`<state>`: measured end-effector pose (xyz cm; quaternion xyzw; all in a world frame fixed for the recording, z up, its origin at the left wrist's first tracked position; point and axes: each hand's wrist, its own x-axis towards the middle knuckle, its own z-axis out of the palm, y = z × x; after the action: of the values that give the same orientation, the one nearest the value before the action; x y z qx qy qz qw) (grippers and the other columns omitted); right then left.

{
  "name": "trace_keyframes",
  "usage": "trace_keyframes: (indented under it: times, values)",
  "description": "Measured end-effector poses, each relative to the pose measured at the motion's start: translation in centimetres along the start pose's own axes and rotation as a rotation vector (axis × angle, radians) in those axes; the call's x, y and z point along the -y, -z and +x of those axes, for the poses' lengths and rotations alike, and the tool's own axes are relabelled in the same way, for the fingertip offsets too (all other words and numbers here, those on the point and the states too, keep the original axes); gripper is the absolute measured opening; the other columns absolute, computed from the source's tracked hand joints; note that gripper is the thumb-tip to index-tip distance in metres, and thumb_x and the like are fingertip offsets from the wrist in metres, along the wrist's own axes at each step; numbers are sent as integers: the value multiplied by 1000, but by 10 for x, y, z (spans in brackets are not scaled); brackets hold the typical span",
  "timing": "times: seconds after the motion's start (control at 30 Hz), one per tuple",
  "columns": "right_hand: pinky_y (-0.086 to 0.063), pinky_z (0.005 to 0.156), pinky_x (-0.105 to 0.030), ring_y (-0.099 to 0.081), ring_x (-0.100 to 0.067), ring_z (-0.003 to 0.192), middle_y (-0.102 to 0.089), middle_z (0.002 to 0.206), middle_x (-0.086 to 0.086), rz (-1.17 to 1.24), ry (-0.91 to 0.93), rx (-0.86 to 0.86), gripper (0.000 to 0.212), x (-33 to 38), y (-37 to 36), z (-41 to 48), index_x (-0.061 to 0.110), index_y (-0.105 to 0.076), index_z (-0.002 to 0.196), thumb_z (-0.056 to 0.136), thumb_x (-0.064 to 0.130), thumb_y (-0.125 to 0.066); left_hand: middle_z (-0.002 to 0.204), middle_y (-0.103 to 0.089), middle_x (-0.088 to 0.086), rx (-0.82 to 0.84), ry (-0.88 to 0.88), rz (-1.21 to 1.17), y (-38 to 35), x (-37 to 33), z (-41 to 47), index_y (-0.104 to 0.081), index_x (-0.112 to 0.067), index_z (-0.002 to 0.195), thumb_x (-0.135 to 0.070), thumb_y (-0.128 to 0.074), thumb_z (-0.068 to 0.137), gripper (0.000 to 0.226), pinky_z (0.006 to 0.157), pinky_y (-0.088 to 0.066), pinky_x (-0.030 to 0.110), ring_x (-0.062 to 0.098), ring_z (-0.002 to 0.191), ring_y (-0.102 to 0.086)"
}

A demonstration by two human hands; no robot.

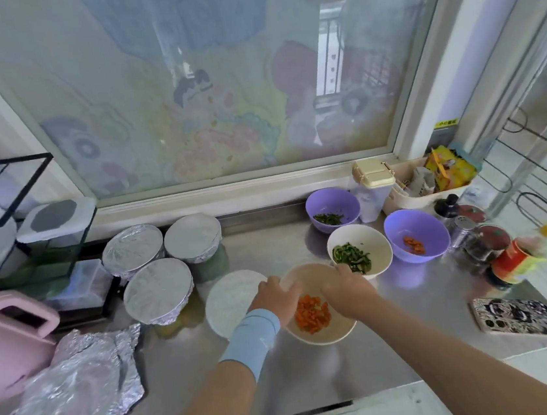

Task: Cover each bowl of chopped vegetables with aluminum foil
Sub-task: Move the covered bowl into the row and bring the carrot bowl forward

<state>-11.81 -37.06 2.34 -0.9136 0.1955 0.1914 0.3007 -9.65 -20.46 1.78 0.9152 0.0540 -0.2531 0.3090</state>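
Note:
A cream bowl [330,331] of chopped carrot sits at the middle of the steel counter. My left hand [277,298] grips its far left rim, and my right hand [346,288] grips its far right rim. Just left of it is a foil-covered bowl [231,300], partly behind my left wrist. Three more foil-covered bowls [158,290] [132,249] [192,237] stand further left. Uncovered behind and to the right are a cream bowl of green strips [377,246], a purple bowl of greens [332,202] and a purple bowl of carrot [426,229]. Crumpled foil sheets [67,384] lie at the front left.
A pink jug [7,340] and a glass tank [30,242] crowd the left side. Spice jars and bottles [480,241] stand at the right, with a patterned flat item [516,316] in front of them. A cream tub of packets [433,182] sits by the window.

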Motion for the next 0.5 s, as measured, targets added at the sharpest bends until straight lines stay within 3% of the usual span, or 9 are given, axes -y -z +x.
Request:
trace_keyframes:
  times: [0.1,0.23,0.4,0.5]
  values:
    - [-35,104,-31,-45,-28,129,-44,140,-11,-118,15,124,42,-22,-3,-3,13,-34,141,101,27,-38,132,-48,8,56,54,40,-26,2,-3,-38,-20,141,-59,-40,87,67,92,-49,41,29,111,-56]
    - [-45,99,-37,-53,-30,119,-50,134,-11,-135,-10,170,54,-43,-14,-1,17,-36,141,92,37,-47,129,-55,11,120,143,99,-53,10,1,-40,-15,143,-52,-39,93,63,88,-50,36,30,108,-59]
    - [-44,90,-31,-54,-27,118,-53,133,-10,-181,35,243,58,-56,-17,12,14,-35,144,92,33,-51,142,-48,12,114,173,190,-62,4,0,-39,-13,146,-45,-36,99,57,95,-40,33,30,125,-50]
    - [-45,90,-31,-54,-24,112,-53,127,-8,-214,97,240,62,-53,-13,21,15,-33,146,91,34,-54,136,-53,12,97,194,160,-56,2,5,-47,-10,136,-39,-33,98,50,95,-42,35,30,120,-53]
